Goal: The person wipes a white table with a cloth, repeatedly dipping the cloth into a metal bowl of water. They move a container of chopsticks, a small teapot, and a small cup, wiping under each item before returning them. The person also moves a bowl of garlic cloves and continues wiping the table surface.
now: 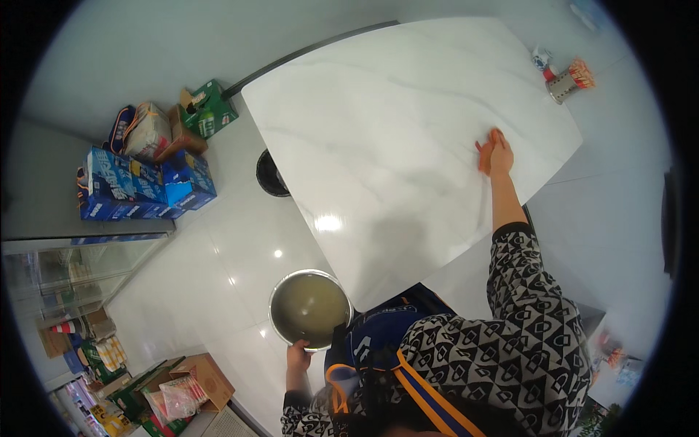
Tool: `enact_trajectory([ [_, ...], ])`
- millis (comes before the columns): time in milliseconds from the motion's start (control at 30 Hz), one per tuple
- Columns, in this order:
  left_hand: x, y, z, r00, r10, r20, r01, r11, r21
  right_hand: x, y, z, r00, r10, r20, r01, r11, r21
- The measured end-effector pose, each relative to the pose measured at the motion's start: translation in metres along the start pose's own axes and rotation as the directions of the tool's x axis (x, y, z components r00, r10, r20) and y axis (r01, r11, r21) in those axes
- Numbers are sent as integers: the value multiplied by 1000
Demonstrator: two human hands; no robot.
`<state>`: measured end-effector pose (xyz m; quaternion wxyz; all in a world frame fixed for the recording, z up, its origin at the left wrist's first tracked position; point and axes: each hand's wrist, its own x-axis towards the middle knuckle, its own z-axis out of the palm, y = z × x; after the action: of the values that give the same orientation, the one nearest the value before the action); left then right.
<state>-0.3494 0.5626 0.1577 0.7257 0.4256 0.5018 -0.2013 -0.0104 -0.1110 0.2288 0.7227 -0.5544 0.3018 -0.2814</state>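
My left hand (298, 358) grips the near rim of a round metal basin (271, 322), held out over the floor beside the table's left corner. Cloudy, yellowish-grey liquid (311, 306) stands in the basin. On the right part of the white marble-patterned table (377, 131), my right hand (502, 155) is closed on an orange cloth (484, 158). The cloth is bunched against the tabletop, and part of it is hidden under my fingers.
A perforated metal holder of chopsticks (562, 87) and a small blue-and-white pot (541, 58) stand at the table's far right edge. Left of the table are a black bin (271, 173) and stacked blue cartons (128, 185). Open cardboard boxes (205, 377) sit lower left.
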Motion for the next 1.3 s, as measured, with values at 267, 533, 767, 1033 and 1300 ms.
enact_trajectory([
  [267,-17,-9,-18,998,-34,49,34,999,2,61,49,26,897,-306,319,435,485,-759],
  [533,13,10,9,999,-28,-18,29,997,69,-39,71,238,467,111,877,302,913,-276],
  [767,58,46,44,995,-15,97,-1,986,165,-179,80,193,-53,-350,935,858,463,222],
  [1033,96,108,81,984,0,176,-78,897,436,-285,71,205,-7,78,997,444,894,-67],
  [1300,98,113,62,989,-141,53,121,951,284,-111,10,171,779,101,619,-251,955,160],
])
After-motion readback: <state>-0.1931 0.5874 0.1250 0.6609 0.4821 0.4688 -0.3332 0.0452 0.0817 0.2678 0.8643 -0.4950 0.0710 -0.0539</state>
